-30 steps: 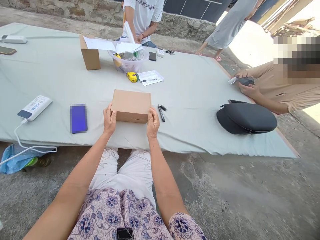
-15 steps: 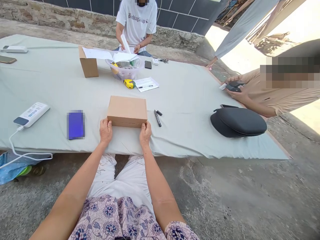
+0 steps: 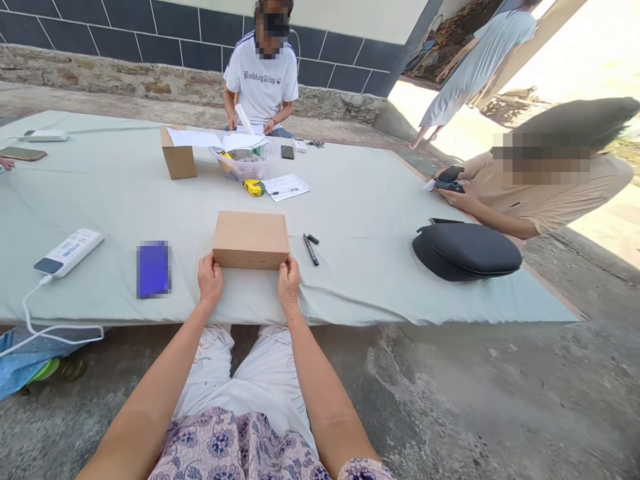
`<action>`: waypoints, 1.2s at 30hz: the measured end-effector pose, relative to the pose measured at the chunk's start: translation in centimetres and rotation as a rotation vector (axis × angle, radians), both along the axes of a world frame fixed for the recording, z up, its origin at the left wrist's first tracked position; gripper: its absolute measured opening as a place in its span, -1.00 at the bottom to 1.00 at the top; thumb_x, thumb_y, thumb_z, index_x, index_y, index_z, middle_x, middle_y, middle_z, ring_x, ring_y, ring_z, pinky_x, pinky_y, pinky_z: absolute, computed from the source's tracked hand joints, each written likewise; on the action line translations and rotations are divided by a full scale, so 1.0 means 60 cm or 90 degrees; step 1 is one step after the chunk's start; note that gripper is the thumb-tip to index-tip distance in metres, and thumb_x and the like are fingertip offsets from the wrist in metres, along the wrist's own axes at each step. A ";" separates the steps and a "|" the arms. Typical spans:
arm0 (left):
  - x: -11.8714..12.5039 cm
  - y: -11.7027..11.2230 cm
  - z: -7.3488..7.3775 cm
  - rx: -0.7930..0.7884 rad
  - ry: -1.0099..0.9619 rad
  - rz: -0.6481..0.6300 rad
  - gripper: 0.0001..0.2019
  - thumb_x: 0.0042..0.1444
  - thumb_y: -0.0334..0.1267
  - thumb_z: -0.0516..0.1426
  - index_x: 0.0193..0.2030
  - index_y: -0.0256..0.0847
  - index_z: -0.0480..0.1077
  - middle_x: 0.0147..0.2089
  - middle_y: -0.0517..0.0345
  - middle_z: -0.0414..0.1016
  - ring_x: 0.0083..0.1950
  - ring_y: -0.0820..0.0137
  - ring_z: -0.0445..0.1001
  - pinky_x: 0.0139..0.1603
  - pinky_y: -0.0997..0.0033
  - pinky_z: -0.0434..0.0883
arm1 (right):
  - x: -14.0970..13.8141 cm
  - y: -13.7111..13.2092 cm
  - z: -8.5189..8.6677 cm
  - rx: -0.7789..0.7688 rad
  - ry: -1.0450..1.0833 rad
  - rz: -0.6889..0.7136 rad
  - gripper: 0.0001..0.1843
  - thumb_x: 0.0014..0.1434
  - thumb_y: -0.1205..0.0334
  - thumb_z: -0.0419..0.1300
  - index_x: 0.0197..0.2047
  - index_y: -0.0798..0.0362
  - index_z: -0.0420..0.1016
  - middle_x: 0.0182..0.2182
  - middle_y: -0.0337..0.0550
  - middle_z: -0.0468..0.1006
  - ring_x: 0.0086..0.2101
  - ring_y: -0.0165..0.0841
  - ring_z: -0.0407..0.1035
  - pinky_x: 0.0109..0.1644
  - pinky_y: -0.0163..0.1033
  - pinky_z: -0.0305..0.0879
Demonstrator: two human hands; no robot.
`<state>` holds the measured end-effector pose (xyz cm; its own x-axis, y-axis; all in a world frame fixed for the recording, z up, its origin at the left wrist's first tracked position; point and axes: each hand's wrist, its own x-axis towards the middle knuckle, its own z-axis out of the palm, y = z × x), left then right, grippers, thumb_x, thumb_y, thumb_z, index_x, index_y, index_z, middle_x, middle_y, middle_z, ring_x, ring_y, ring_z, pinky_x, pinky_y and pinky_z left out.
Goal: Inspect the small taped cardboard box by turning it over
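A closed brown cardboard box (image 3: 251, 232) lies flat on the cloth-covered table (image 3: 360, 280) in front of me. My left hand (image 3: 210, 279) grips its near left corner, thumb against the front side. At the near right corner, my right hand (image 3: 289, 280) holds it the same way. Just right of the box lies a black marker (image 3: 311, 250) with its cap (image 3: 313, 239) off beside it. To the left of my left hand is a blue item (image 3: 154, 269), blurred out.
A white power bank (image 3: 70, 252) with a cable is at left, a black case (image 3: 467, 252) at right. Farther back are a yellow tape measure (image 3: 253, 187), a written sheet (image 3: 287, 187), a plastic basin (image 3: 243, 167) and another cardboard box (image 3: 179, 157). Two people sit at the table; another walks behind.
The view has tilted up, so the table appears lower. Both hands stay on the box's near corners. The walking person is more fully in view, and someone's fingers show at the far left edge.
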<state>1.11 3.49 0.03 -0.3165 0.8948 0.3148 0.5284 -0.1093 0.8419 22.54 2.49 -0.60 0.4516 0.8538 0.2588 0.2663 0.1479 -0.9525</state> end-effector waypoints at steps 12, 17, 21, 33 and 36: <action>0.006 -0.014 0.013 -0.009 -0.013 -0.071 -0.65 0.20 -0.22 0.01 0.05 -0.17 0.47 -0.18 0.01 0.58 -0.12 0.21 0.55 0.03 0.17 0.46 | 0.007 -0.004 -0.009 0.041 0.096 -0.077 -0.52 0.20 -0.09 0.02 0.05 0.05 0.33 0.04 0.08 0.49 0.04 -0.19 0.39 0.22 0.04 0.33; 0.010 -0.022 0.016 -0.076 -0.026 -0.208 -0.39 0.23 -0.13 0.00 0.41 -0.20 0.16 -0.31 0.15 0.58 -0.27 0.31 0.50 -0.04 0.25 0.44 | 0.035 -0.035 0.051 0.099 0.029 -0.136 -0.52 0.25 -0.16 0.02 0.05 0.02 0.33 0.03 0.09 0.45 0.05 -0.15 0.37 0.18 0.06 0.35; 0.011 -0.021 0.014 -0.059 -0.022 -0.260 -0.48 0.22 -0.13 -0.01 0.31 -0.16 0.28 -0.18 0.08 0.58 -0.20 0.28 0.48 -0.04 0.25 0.43 | 0.035 -0.054 0.143 0.179 -0.142 -0.155 -0.61 0.29 -0.11 0.09 0.02 -0.03 0.39 0.01 0.08 0.49 0.06 -0.11 0.36 0.22 0.10 0.29; 0.006 -0.011 -0.011 0.016 -0.103 0.109 -0.70 0.00 -0.53 -0.04 -0.16 -0.17 0.31 -0.07 -0.06 0.40 0.05 0.18 0.38 0.20 0.05 0.34 | -0.081 -0.018 0.198 0.280 -0.490 -0.038 -0.80 0.31 0.16 0.13 -0.04 -0.02 0.48 -0.07 -0.03 0.52 -0.02 -0.18 0.38 0.09 -0.06 0.26; -0.009 -0.006 0.009 0.013 -0.167 0.112 -0.78 0.13 -0.42 -0.03 -0.10 -0.16 0.31 -0.09 0.00 0.43 -0.01 0.26 0.45 0.12 0.14 0.42 | -0.085 -0.012 0.198 0.278 -0.493 -0.013 -0.82 0.29 0.19 0.15 -0.05 -0.04 0.47 -0.08 -0.06 0.52 -0.01 -0.20 0.37 0.09 -0.08 0.25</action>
